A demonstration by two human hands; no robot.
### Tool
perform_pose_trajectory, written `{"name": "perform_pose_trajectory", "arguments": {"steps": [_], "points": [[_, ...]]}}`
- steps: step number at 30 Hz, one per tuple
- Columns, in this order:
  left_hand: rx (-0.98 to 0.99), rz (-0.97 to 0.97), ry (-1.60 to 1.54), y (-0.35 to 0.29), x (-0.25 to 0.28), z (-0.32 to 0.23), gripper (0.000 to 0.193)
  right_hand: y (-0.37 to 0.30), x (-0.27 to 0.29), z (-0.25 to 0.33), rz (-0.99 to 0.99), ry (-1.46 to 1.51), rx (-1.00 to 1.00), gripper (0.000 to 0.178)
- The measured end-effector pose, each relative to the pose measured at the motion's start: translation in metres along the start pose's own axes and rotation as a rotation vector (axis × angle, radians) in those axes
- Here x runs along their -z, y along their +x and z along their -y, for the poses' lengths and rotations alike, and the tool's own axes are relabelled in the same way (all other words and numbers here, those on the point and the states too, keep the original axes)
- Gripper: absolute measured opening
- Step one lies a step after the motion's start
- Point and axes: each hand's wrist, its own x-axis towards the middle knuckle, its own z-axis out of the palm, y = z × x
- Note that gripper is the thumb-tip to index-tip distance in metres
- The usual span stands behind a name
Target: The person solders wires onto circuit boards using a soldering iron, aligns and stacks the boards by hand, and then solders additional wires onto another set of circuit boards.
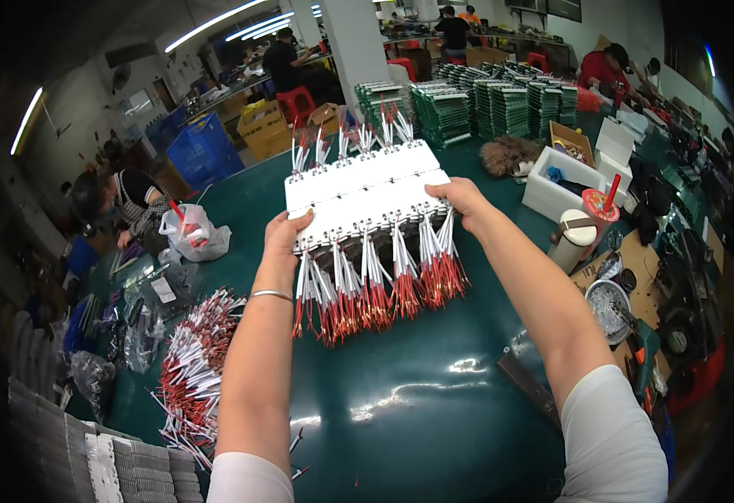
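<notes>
Both my hands hold a white circuit board panel (363, 189) by its near corners, above the green table. My left hand (285, 233) is closed on the left edge, its thumb on top. At the right edge my right hand (461, 198) grips likewise, thumb over the surface. Bundles of white wires with red ends (371, 289) hang from the panel's near side, and more wires stick out along its far side. A seam runs across the middle of the panel. My fingers beneath it are hidden.
Loose red-and-white wires (195, 360) lie heaped left of my left forearm. Stacked green boards (493, 105) stand at the back. To the right are a white foam box (555, 180), a tumbler (572, 239) and a lidded drink cup (602, 205). Other people work farther off.
</notes>
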Motion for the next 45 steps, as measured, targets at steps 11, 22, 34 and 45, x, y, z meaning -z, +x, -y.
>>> {"name": "perform_pose_trajectory", "arguments": {"steps": [11, 22, 34, 45], "points": [[-0.168, -0.288, 0.348, -0.008, -0.007, 0.017, 0.093, 0.019, 0.002, -0.017, -0.084, -0.146, 0.073, 0.072], [-0.09, -0.03, 0.428, -0.178, 0.047, -0.052, 0.076, -0.135, -0.044, 0.008, 0.167, -0.859, 0.741, 0.055], [-0.487, -0.776, 1.699, -0.653, 0.126, -0.143, 0.089, -0.377, -0.161, 0.001, 1.392, -0.611, 0.183, 0.04], [-0.662, -0.793, 1.654, -0.722, 0.263, -0.124, 0.082, -0.514, -0.312, -0.044, 1.568, -0.302, -0.241, 0.062]]}}
